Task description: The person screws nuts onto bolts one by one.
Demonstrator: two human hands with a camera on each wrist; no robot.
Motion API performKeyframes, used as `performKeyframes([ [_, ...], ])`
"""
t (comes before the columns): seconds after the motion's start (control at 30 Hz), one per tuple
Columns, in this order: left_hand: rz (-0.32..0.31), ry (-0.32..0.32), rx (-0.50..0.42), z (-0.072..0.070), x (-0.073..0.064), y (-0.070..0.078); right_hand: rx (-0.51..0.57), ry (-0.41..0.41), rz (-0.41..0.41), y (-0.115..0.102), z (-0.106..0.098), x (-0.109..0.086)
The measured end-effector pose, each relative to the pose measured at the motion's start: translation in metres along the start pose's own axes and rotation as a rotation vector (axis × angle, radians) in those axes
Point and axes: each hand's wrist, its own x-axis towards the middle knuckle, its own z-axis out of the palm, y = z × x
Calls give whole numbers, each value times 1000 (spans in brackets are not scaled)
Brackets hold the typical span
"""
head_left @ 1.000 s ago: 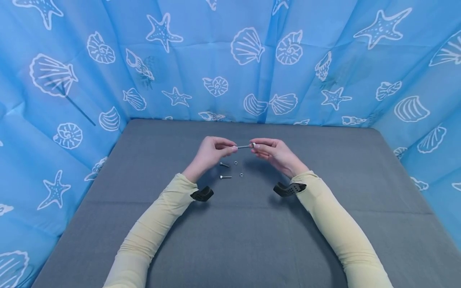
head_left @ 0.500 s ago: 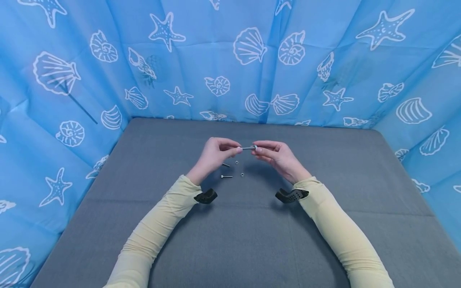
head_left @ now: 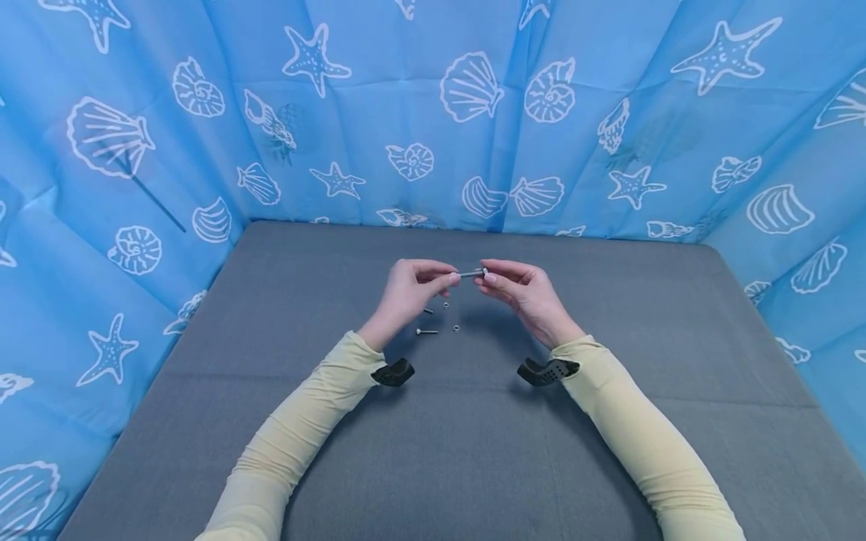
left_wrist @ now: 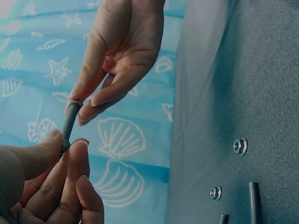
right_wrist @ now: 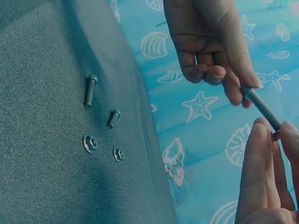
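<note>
My left hand (head_left: pixel 406 294) pinches a metal bolt (head_left: pixel 470 274) by its head, between thumb and fingers. The shank lies nearly level above the table and points toward my right hand (head_left: pixel 534 299). That hand pinches a nut (right_wrist: pixel 276 136) at the bolt's threaded end. In the left wrist view, the nut (left_wrist: pixel 74 102) sits right at the tip of the shank. Below the hands, two loose bolts lie on the table: a longer one (right_wrist: pixel 90 91) and a shorter one (right_wrist: pixel 113 119). Beside them lie a larger nut (right_wrist: pixel 89 143) and a smaller nut (right_wrist: pixel 118 155). My left hand hides part of the shorter bolt in the head view.
A grey cloth-covered table (head_left: pixel 487 443) spreads beneath both arms. Blue curtains (head_left: pixel 419 98) with white shells and starfish stand along its back and sides. Black wrist mounts (head_left: pixel 548 371) stick out from the cream sleeves (head_left: pixel 629 428).
Both hands have shifted slightly to the right with the bolt and nut. My left hand now covers most of the shorter loose bolt, which showed fully a second ago.
</note>
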Motion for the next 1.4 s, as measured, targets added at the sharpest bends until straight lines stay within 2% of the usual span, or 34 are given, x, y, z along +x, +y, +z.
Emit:
performKeyframes([
  [0.13,0,9,-5,2,-1,3,-30,-1,-27,-1,-1,0],
  [0.37,-31,-4,-78,4,0,1,-111,10,-55,-1,-2,0],
  [0.47,-44,-23,-85,5,0,-1,-112,24,-60,-1,-2,-1],
  [0.8,-25,-50,-130,7,-2,-2,-79,19,-69,-1,-4,-2],
  [1.1,37,-27,-53,5,-2,2,-225,-37,-156,-5,-7,-3],
  [1.27,30,-33,-7,5,-3,2,-320,-10,-178,-5,-6,-4],
  [1.4,33,-29,-20,5,-3,1,-370,11,-179,-4,-7,-4],
])
